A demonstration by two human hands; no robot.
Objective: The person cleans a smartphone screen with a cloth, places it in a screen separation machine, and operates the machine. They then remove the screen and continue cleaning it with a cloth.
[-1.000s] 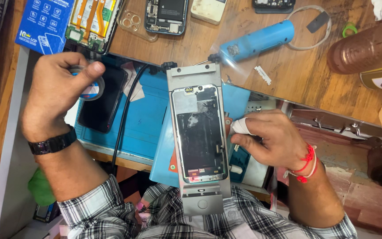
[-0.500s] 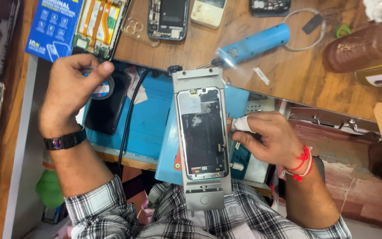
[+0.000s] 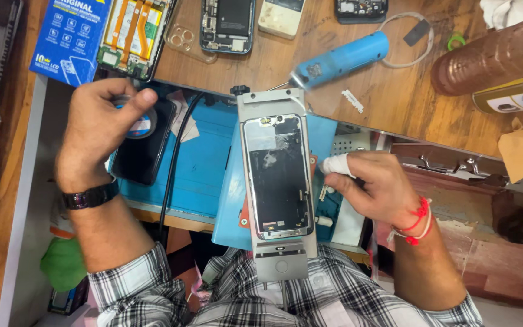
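A phone screen panel (image 3: 276, 175), back side up, lies clamped in a grey metal holder (image 3: 279, 263) on a blue mat (image 3: 204, 163). My right hand (image 3: 379, 191) rests against the holder's right edge with its fingers curled; one fingertip is wrapped in white (image 3: 337, 165). My left hand (image 3: 101, 136) pinches a small round black roll with a blue and white centre (image 3: 141, 121) over a black phone (image 3: 143, 154) on the left of the mat. A black cable (image 3: 174, 175) runs between phone and holder.
On the wooden bench behind lie a blue handheld tool (image 3: 340, 57), a blue box (image 3: 71, 36), an opened phone (image 3: 228, 24), a board with orange flex cables (image 3: 131, 36), a brown bottle (image 3: 491, 57) and a yellow box (image 3: 519, 94). An open drawer (image 3: 455, 169) sits at right.
My left hand has shifted a little to the right with the round roll. My right hand stays beside the holder.
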